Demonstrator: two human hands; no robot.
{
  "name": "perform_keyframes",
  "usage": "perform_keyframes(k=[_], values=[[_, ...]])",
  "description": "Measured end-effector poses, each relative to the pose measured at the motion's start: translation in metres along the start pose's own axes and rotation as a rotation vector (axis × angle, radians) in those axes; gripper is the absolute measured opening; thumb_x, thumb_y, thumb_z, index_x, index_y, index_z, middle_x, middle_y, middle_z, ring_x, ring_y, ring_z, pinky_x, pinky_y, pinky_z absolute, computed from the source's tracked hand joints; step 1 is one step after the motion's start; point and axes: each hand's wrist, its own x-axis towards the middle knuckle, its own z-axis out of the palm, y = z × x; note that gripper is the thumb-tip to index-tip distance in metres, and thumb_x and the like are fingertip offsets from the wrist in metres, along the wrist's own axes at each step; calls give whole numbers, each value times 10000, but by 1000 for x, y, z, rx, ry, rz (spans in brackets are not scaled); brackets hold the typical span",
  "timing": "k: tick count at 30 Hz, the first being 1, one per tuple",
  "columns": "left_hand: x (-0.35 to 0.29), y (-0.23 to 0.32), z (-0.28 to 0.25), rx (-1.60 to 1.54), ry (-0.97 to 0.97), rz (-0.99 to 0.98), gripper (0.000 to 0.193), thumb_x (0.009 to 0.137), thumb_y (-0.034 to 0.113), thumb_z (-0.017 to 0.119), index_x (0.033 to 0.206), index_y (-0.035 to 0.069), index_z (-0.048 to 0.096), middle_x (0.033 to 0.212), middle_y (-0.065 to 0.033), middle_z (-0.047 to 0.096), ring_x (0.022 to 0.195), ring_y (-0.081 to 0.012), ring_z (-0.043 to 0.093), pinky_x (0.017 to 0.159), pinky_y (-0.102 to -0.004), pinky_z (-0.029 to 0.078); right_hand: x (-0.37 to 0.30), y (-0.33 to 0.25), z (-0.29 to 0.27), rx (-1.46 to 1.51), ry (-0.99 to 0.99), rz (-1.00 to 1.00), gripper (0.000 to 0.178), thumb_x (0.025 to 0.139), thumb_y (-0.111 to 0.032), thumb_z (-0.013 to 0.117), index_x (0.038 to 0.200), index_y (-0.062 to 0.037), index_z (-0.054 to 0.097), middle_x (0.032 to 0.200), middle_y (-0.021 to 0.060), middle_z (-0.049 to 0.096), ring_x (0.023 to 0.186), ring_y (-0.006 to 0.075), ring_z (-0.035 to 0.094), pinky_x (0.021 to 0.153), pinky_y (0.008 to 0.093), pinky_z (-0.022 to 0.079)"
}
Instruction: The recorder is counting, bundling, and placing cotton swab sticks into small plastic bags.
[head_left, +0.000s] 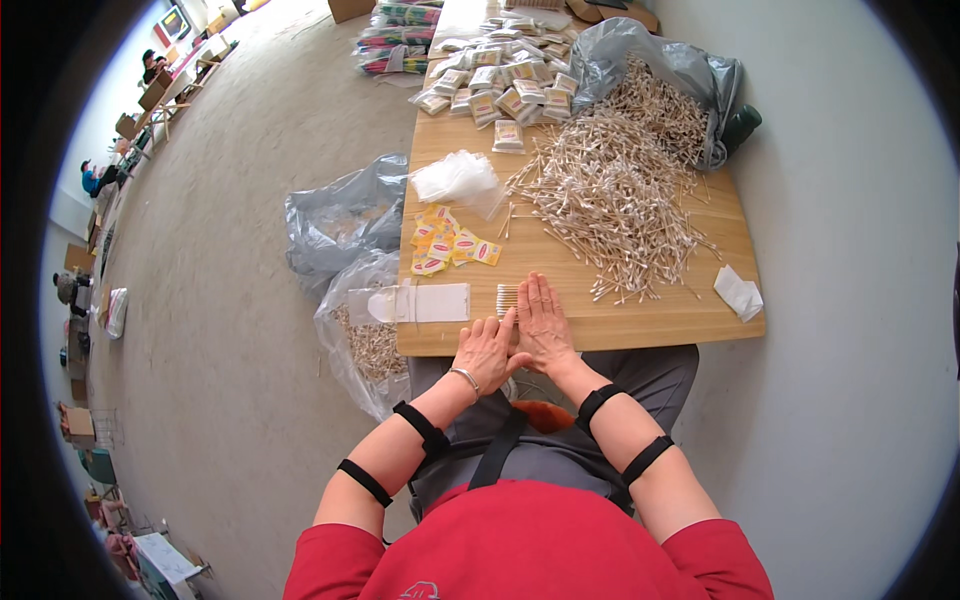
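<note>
My right hand (545, 325) lies flat on the table near its front edge, fingers stretched out and side by side. It rests against or partly over a small row of cotton swabs (507, 292), so some of them are hidden. My left hand (485, 350) is at the near end of that row, fingers extended and one fingertip touching or almost touching the swabs. Just left of the row sits a flat white rectangular piece (442, 303) with a clear plastic flap (385, 304) beyond the table's left edge. Farther back lie yellow-and-white label cards (450, 243).
A large heap of loose cotton swabs (615, 190) spills from a grey plastic bag (600, 50). Clear empty bags (457, 178) and many filled packets (500, 80) lie farther back. A crumpled white tissue (738, 292) is at the right. Bags with swabs (370, 345) hang at the left edge.
</note>
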Motion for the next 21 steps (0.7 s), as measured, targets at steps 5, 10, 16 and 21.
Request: perform_keyframes(k=[5,10,16,21], values=[[2,1,-1,45,-19,10,769,804,514,561,1381,91,278,1103,-136,475,1040,-302,455,880,-413,337,0,2,3,-74,15,0,784,810,-325,476,1393,81,146,1474,242,120,1388,351,106,1131,421,115],[5,1,-3,-35,-31,-26,751,817,505,550,1377,84,279,1126,-145,492,1052,-313,463,892,-423,340,0,-1,-6,-39,-45,0,832,781,-344,504,1396,80,138,1475,245,114,1388,356,102,1131,423,111],[10,1,-1,13,1,-27,735,820,511,547,1354,61,318,1099,-144,517,1034,-287,488,875,-398,359,0,-1,-4,-112,-46,1,903,760,-432,510,1400,75,124,1473,247,112,1390,360,78,1135,430,68],[12,3,-6,-19,-61,-44,743,831,485,546,1388,74,276,1147,-151,506,1073,-310,471,907,-405,351,-1,0,-1,-84,-28,0,899,755,-411,516,1397,81,125,1475,247,106,1391,361,76,1135,429,68]])
